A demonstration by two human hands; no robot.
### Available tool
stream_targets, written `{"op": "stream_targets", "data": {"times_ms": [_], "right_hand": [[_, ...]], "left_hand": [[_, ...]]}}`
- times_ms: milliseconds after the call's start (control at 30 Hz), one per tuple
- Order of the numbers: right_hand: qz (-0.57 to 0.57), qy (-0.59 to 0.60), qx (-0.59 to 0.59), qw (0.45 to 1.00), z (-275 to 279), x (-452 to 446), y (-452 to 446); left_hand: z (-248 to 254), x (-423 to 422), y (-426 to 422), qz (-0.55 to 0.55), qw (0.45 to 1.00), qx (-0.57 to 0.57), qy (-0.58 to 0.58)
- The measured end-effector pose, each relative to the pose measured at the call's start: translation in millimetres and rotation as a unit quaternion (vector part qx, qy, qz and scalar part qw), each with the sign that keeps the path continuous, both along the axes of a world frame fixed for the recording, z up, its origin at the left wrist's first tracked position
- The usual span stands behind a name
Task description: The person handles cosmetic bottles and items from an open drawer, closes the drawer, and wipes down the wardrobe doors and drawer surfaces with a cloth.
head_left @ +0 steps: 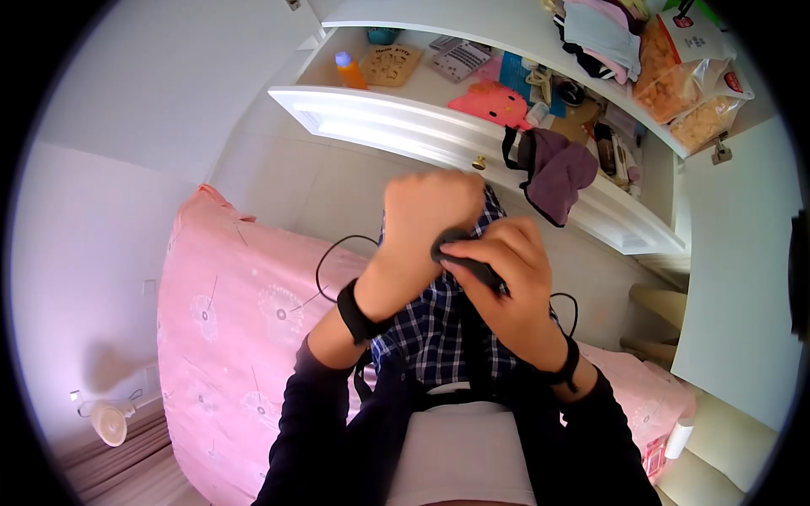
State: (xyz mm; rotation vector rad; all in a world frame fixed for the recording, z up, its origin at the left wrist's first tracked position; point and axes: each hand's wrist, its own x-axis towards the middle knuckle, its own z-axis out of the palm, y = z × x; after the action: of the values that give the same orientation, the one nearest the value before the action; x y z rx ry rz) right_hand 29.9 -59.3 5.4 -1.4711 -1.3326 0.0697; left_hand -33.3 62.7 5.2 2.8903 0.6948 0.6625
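Note:
My left hand [432, 207] is closed in a fist, back upward, in front of my body; whether anything is inside it is hidden. My right hand [512, 266] pinches a small dark grey, elongated object with a rounded end [481, 271]. That rounded end rests against the thumb side of my left hand. The object's exact kind does not show. Black bands circle both wrists. Beyond my hands, a purple cloth bag with a dark strap [558, 173] hangs over the front of an open white drawer [380, 125].
Inside the drawer are an orange bottle [350, 72], a Hello Kitty pouch [392, 64], a pink plush item [491, 104] and small articles. Folded clothes [601, 38] and snack bags [679, 72] sit on the shelf above. A pink-sheeted bed [245, 337] lies behind me. A cabinet door [742, 261] stands open at right.

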Motion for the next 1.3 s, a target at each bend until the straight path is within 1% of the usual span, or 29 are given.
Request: {"op": "stream_targets", "data": {"times_ms": [33,100,133,167,267,333,367,433,567,667,700,767,800,867,900,967,1000,1067,1133,1167,1233,1300], "right_hand": [[-0.054,-0.117,-0.01,0.992,0.0,4.8,2.6],[-0.003,-0.078,-0.03,0.997,2.2,16.8,7.4],[0.018,-0.05,-0.044,0.998,2.5,18.3,4.7],[0.048,-0.027,-0.042,0.998,10.0,22.7,2.1],[-0.012,0.053,0.02,0.998,39.9,34.6,-12.9],[0.005,0.188,0.004,0.982,43.9,42.2,-16.0],[0.01,0.253,-0.003,0.967,44.9,44.8,-16.5],[0.049,0.164,-0.066,0.983,17.0,36.2,-3.2],[0.058,0.13,-0.109,0.984,-10.4,39.3,-7.1],[0.084,0.128,-0.123,0.98,9.5,51.3,-14.4],[0.066,0.127,-0.062,0.988,13.4,56.3,-18.9],[-0.01,0.188,0.005,0.982,35.5,64.1,-35.0],[-0.05,0.267,0.06,0.961,40.2,61.5,-38.3],[-0.11,0.278,0.083,0.951,39.4,62.1,-46.5],[-0.095,0.226,0.036,0.969,35.9,63.1,-51.4],[-0.059,0.139,-0.059,0.987,25.2,61.7,-58.8],[-0.036,0.144,-0.094,0.984,17.3,58.9,-61.2],[-0.017,0.134,-0.128,0.983,4.0,53.6,-65.2],[-0.011,0.134,-0.148,0.98,-3.0,50.6,-68.0],[-0.009,0.132,-0.157,0.979,-4.6,49.9,-68.9],[-0.028,0.122,-0.17,0.978,-5.6,47.8,-69.2],[-0.049,0.121,-0.173,0.976,-5.4,45.8,-69.4]], "left_hand": [[-4.3,-0.3,6.8,0.019,1.0,0.003,-0.006],[-8.0,-1.1,5.9,0.007,0.999,-0.037,-0.027],[-10.8,-4.2,2.9,-0.002,0.998,-0.061,-0.028],[-12.0,-4.7,3.4,-0.001,0.998,-0.062,-0.029],[-15.5,-5.3,1.3,0.013,0.998,-0.059,-0.028],[-17.9,-0.1,0.6,0.026,0.998,-0.045,-0.019],[-15.7,3.0,-5.2,0.001,0.995,-0.076,-0.067],[-5.9,7.8,-20.9,-0.051,0.975,-0.141,-0.162],[-33.7,6.9,-23.9,-0.069,0.963,-0.209,-0.158],[-36.4,9.7,-24.3,-0.05,0.988,-0.117,-0.086],[-39.1,14.8,-21.1,-0.021,0.994,-0.057,-0.095],[-24.4,17.6,-6.7,-0.005,0.997,-0.082,-0.001],[-18.4,16.3,3.5,0.004,0.994,-0.095,0.046],[-34.6,15.1,31.6,-0.024,0.998,0.04,-0.041],[-39.8,14.5,43.7,-0.036,0.99,0.109,-0.084],[-32.6,9.5,56.6,-0.033,0.988,0.11,-0.104],[-27.2,6.9,60.0,-0.033,0.987,0.111,-0.111],[-15.7,2.5,60.5,-0.044,0.981,0.132,-0.137],[-1.3,0.9,56.1,-0.06,0.971,0.169,-0.159],[0.5,0.3,56.4,-0.083,0.969,0.168,-0.16],[4.2,0.4,57.7,-0.132,0.964,0.166,-0.162],[11.2,4.5,52.2,-0.143,0.958,0.182,-0.167]]}}
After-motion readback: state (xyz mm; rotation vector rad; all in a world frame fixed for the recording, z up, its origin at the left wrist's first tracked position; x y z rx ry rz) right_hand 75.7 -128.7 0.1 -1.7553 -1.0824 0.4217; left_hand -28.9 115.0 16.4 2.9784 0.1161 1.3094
